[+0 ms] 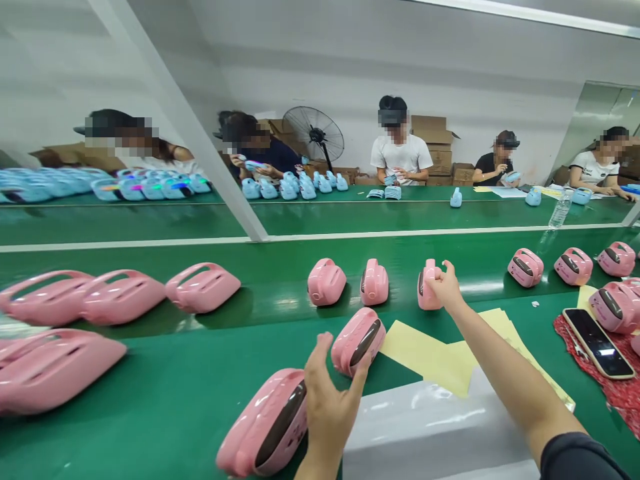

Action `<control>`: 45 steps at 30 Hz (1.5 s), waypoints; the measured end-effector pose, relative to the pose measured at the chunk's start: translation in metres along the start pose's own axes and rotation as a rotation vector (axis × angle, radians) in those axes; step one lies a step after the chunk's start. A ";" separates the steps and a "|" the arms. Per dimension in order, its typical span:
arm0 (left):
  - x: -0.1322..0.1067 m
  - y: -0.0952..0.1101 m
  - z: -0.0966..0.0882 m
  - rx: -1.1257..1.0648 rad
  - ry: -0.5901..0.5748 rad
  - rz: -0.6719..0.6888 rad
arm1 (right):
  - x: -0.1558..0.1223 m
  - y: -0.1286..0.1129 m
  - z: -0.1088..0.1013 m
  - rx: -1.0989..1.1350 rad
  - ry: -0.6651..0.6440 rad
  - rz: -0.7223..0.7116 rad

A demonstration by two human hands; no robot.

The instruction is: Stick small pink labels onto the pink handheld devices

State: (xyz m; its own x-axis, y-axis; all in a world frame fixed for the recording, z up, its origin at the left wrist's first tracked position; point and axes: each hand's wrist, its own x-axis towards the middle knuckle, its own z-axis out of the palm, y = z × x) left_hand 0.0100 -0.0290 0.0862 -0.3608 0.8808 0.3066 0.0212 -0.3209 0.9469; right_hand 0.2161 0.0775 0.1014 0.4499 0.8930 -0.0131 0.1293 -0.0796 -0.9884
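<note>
Pink handled units [205,295] begin at the far left, where some overlap on the green worktop [165,400] and on the glossy green strip [280,267] beyond it, probably set close to save room. Nearer the middle, a dark-windowed unit [250,430] lies on the worktop just left of the left hand [327,400], well within reach. That hand's fingers are spread, not closed, about the near end of another unit [350,333]; whether they touch it I cannot tell. Past it, two units stand apart on the strip, a spacing that suits lifting them singly. Next comes the right hand [446,288], its fingers at the right side of a third unit [425,288] there; whether they grasp it I cannot tell. Yellow sheets [425,360] and a glossy whitish sheet [425,433] lie below the right forearm. Far right, a phone [597,341] rests on a red cloth [617,400], perhaps as padding, with more units near.

All the units look shiny and rounded, with a loop handle along the top; several show a long dark brown panel with small dark marks beside it.
</note>
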 end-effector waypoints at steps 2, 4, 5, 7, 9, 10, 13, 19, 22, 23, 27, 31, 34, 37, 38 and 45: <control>-0.017 0.006 0.012 -0.285 -0.007 -0.097 | -0.029 -0.010 -0.018 0.086 -0.112 -0.036; -0.035 0.003 0.024 -0.542 -0.062 -0.331 | -0.061 -0.019 -0.038 0.319 -0.329 -0.037; -0.043 -0.003 0.028 -0.646 -0.132 -0.470 | -0.077 -0.023 -0.046 0.413 -0.411 -0.004; -0.057 -0.018 0.031 -0.831 -0.312 -0.674 | -0.104 -0.026 -0.061 0.530 -0.552 0.101; -0.065 -0.037 0.026 -0.977 -0.406 -0.707 | -0.119 -0.023 -0.074 0.507 -0.642 0.164; -0.067 -0.046 0.022 -1.021 -0.392 -0.687 | -0.122 -0.019 -0.081 0.453 -0.643 0.143; -0.064 -0.057 0.013 -1.054 -0.336 -0.696 | -0.109 -0.001 -0.109 0.163 -0.353 -0.006; -0.047 -0.016 0.027 -1.026 -0.213 -0.694 | -0.066 0.050 -0.153 -0.244 0.032 0.117; -0.043 0.001 0.032 -0.974 -0.159 -0.679 | -0.059 0.071 -0.148 -0.312 0.052 0.160; -0.042 0.003 0.033 -0.947 -0.138 -0.671 | -0.059 0.077 -0.144 -0.329 0.060 0.163; -0.042 0.002 0.031 -0.905 -0.133 -0.642 | -0.057 0.091 -0.130 -0.371 0.086 0.147; -0.043 -0.005 0.029 -0.986 -0.160 -0.634 | -0.058 0.098 -0.127 -0.344 0.090 0.136; -0.041 -0.011 0.027 -1.072 -0.216 -0.656 | -0.058 0.100 -0.130 -0.291 0.051 0.159; -0.038 -0.015 0.024 -1.130 -0.270 -0.734 | -0.057 0.100 -0.135 -0.224 0.005 0.176; -0.036 -0.016 0.023 -1.140 -0.272 -0.750 | -0.057 0.099 -0.137 -0.203 -0.006 0.178; -0.032 -0.009 0.023 -0.999 -0.167 -0.763 | -0.054 0.098 -0.136 -0.198 0.032 0.197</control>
State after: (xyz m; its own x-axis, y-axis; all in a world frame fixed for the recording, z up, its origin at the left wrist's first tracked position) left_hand 0.0424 -0.0462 0.0704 0.1521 0.9668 -0.2054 -0.8761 0.2281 0.4248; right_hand 0.3249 -0.0385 0.0259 0.5108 0.8375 -0.1940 0.2057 -0.3382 -0.9183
